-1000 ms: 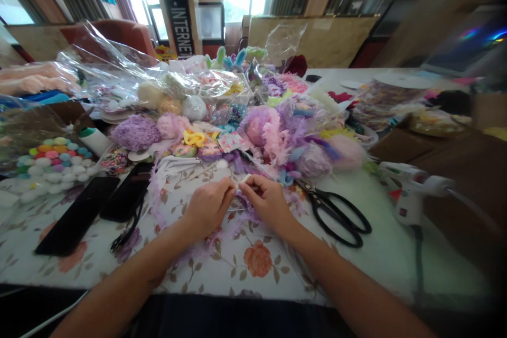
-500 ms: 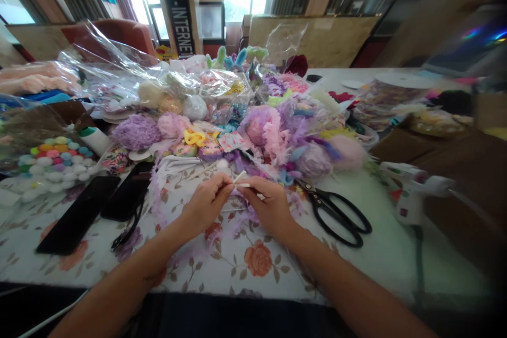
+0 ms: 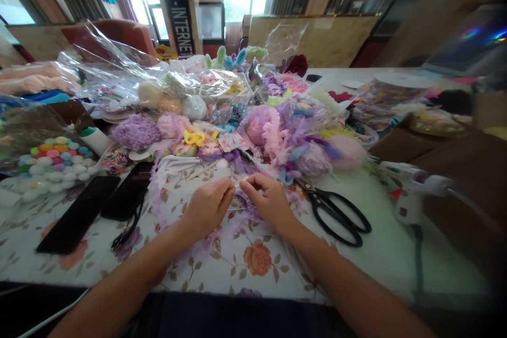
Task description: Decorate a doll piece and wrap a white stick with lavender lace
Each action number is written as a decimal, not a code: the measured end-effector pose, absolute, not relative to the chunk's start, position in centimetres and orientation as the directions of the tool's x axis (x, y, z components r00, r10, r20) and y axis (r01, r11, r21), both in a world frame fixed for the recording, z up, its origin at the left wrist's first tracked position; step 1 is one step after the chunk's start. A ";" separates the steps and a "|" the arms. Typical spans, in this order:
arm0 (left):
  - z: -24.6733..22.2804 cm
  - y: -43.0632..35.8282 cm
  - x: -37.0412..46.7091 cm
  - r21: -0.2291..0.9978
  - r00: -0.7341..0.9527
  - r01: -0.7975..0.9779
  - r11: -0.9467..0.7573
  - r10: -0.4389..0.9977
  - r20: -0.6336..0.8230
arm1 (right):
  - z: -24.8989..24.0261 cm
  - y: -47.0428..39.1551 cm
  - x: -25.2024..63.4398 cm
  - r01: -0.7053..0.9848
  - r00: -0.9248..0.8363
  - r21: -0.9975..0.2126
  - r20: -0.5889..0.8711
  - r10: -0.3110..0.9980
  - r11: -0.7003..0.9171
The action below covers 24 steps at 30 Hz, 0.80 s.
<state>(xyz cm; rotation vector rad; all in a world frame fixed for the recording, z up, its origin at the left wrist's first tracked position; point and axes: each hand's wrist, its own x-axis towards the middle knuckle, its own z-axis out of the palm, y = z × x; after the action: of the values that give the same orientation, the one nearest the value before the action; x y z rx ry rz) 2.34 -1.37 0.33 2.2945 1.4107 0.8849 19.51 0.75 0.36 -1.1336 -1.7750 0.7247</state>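
Observation:
Over the floral tablecloth [image 3: 257, 259], my left hand [image 3: 209, 203] and my right hand [image 3: 269, 200] meet with their fingertips nearly touching. Both are closed in a pinch on a small, thin white piece [image 3: 237, 185]. Only a bit of it shows between the fingers, so its exact kind is unclear. Fuzzy lavender yarn [image 3: 247, 205] lies under and behind my hands. Just beyond the fingertips is a small white pompom [image 3: 222, 163]. To the right of my right hand rest black-handled scissors [image 3: 336, 216].
A heap of yarn balls [image 3: 137, 131], ribbons and clear plastic bags [image 3: 222, 84] spreads across the back. Two dark phones [image 3: 79, 214] lie at left, near a bag of pompoms [image 3: 59, 163]. A white glue gun [image 3: 410, 190] with a cord stands at right, beside brown paper [image 3: 455, 185].
The white piece showed longer ends between my fingers before; now it is mostly covered. My left fingers have curled and turned over, and my right fingers have bent inward.

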 end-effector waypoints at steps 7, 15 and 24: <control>0.1 -1.2 2.3 0.629 0.378 0.652 -0.424 0.900 0.215 | 0.2 0.5 19.2 0.344 -0.217 -0.883 0.258 0.942 0.321; 0.3 -0.6 2.1 0.811 0.260 0.491 -0.317 0.942 0.210 | 0.1 0.3 19.1 0.187 -0.263 -0.928 0.268 0.927 0.321; 0.4 -0.5 1.8 0.839 0.284 0.452 -0.303 0.941 0.186 | -0.6 0.9 19.6 0.331 -0.245 -0.572 0.716 0.654 0.750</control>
<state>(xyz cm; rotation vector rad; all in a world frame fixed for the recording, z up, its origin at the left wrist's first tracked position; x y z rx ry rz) 1.77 -0.48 0.40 1.8825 1.2500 0.9258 19.62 0.89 -0.64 -0.7610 -1.8514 0.3677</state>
